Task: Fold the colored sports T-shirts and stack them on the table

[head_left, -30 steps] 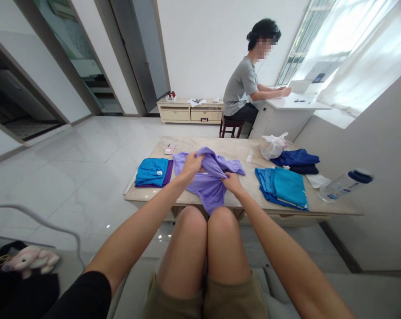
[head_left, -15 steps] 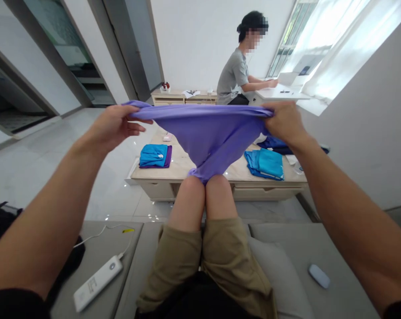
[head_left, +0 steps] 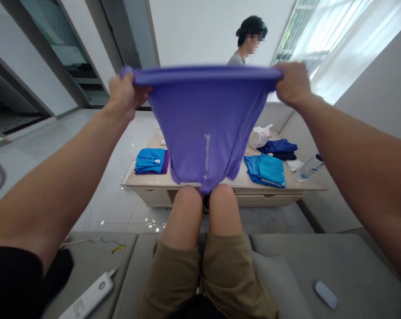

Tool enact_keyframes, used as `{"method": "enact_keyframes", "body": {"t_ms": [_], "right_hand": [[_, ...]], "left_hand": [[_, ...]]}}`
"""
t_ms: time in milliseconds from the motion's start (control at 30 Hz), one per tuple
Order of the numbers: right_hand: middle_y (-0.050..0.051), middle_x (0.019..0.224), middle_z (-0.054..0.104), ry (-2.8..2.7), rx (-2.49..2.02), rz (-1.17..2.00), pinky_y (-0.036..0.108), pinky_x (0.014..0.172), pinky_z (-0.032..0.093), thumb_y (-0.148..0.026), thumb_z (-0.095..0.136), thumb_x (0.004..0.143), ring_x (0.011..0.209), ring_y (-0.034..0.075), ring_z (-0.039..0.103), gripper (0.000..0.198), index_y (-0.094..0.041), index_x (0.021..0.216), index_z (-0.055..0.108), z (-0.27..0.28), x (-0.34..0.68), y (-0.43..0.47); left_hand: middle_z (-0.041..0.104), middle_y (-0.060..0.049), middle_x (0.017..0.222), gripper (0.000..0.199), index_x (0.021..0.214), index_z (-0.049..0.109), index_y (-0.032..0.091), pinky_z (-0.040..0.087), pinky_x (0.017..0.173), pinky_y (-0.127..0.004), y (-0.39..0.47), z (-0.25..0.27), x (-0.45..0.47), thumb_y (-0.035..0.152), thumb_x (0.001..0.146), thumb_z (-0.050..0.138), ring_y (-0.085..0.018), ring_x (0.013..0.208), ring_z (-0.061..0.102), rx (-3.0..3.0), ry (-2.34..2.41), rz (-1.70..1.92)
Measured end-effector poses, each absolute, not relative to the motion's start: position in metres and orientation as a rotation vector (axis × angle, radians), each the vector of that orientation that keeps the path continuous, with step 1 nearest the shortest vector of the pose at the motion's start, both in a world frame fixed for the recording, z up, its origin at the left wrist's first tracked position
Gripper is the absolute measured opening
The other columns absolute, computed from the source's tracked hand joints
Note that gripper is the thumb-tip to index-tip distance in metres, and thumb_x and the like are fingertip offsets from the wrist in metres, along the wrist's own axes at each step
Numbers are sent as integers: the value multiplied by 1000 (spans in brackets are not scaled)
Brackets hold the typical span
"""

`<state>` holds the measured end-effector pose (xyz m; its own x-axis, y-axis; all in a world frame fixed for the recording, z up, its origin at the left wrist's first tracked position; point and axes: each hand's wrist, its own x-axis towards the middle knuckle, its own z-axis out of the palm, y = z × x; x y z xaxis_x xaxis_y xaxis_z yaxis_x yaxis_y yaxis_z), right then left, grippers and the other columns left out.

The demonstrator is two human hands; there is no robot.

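Note:
A purple garment (head_left: pixel 210 110), perhaps a shirt, hangs stretched wide in front of me, its lower end at my knees. My left hand (head_left: pixel 124 93) is closed on its upper left corner. The upper right corner is in the closed grip of my right hand (head_left: pixel 292 84). Between them the top edge is pulled taut and slightly blurred. Behind it, on the low wooden table (head_left: pixel 190 190), a folded blue garment (head_left: pixel 150 159) lies over a purple one at the left. Folded bright-blue clothes (head_left: pixel 265 169) lie at the right.
Dark blue clothes (head_left: pixel 277 147), a white plastic bag (head_left: pixel 260 136) and a clear bottle (head_left: pixel 308 169) are on the table's right side. A person (head_left: pixel 250 37) is beyond the table. A white power bank (head_left: pixel 87 297) with a cable and a small pale device (head_left: pixel 325 294) lie on the grey sofa.
Both hands have risen, lifting the purple garment's top edge. More of the cloth now hangs unfolded, covering much of the person beyond.

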<state>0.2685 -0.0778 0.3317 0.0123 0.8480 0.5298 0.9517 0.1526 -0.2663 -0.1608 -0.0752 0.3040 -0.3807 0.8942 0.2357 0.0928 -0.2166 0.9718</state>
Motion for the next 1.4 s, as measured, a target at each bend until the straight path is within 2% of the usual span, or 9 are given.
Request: {"method": "enact_keyframes", "body": {"t_ms": [100, 233, 333, 467, 633, 767, 1067, 1233, 1400], "right_hand": [[24, 148, 66, -1716, -1540, -512, 43, 120, 41, -46, 38, 114, 147, 35, 52, 63, 5, 128, 72, 375, 265, -56], [17, 126, 76, -1763, -1530, -544, 53, 119, 43, -54, 49, 109, 136, 37, 64, 62, -8, 142, 72, 355, 259, -58], [21, 127, 75, -1762, -1675, -455, 65, 120, 44, -29, 56, 112, 133, 41, 66, 45, -10, 151, 66, 288, 253, -69], [22, 140, 73, -2006, -1948, -242, 56, 111, 52, -1, 49, 101, 130, 39, 69, 56, -16, 152, 65, 161, 241, -68], [24, 135, 75, -2336, -2246, 111, 45, 105, 55, 0, 45, 100, 129, 36, 71, 51, -12, 142, 71, 26, 232, -49], [24, 141, 72, -2439, -2245, 202, 44, 109, 53, 0, 44, 100, 133, 35, 69, 53, -13, 144, 70, -27, 239, -41], [18, 152, 68, -2463, -2102, 247, 40, 119, 47, 4, 46, 90, 142, 30, 64, 67, -12, 152, 66, -38, 259, -74], [14, 135, 79, -2615, -2092, 991, 34, 107, 56, -14, 72, 83, 124, 30, 75, 55, -16, 138, 78, -19, 279, -106], [19, 150, 70, -2474, -2029, 650, 39, 121, 47, -21, 62, 95, 139, 31, 67, 58, -11, 152, 67, -11, 275, -116]], "left_hand": [[71, 2, 131, 35, 147, 38, 11, 55, 79, -19, -49, 344, -153, 24, 119, 21, -7, 97, 77, 1304, 1296, 1894], [72, 4, 107, 29, 135, 48, 14, 51, 72, -17, -34, 312, -154, 33, 118, 37, -6, 84, 75, 1180, 1404, 1866], [68, 5, 85, 25, 116, 59, 16, 48, 65, -16, -28, 231, -154, 40, 110, 53, -6, 73, 69, 1144, 1525, 1790], [68, 0, 75, 20, 94, 63, 18, 47, 57, -21, -19, 99, -146, 37, 100, 66, -12, 67, 66, 1076, 1677, 1390], [67, -3, 70, 19, 84, 60, 19, 44, 50, -23, -8, -23, -152, 34, 90, 72, -17, 60, 65, 894, 1899, 1012], [67, -4, 67, 19, 80, 62, 19, 42, 47, -23, -4, -70, -169, 31, 86, 75, -18, 59, 66, 928, 1911, 881], [73, -6, 69, 22, 76, 63, 20, 45, 52, -23, -35, -72, -182, 34, 82, 79, -21, 67, 72, 1094, 1889, 708], [66, -9, 52, 34, 62, 63, 21, 49, 53, -31, -69, -47, -194, 29, 56, 95, -32, 59, 72, 1251, 1890, 333], [83, -16, 93, 22, 84, 75, 23, 59, 87, -38, -75, -34, -189, 43, 78, 81, -37, 104, 79, 1911, 1859, 196]]}}
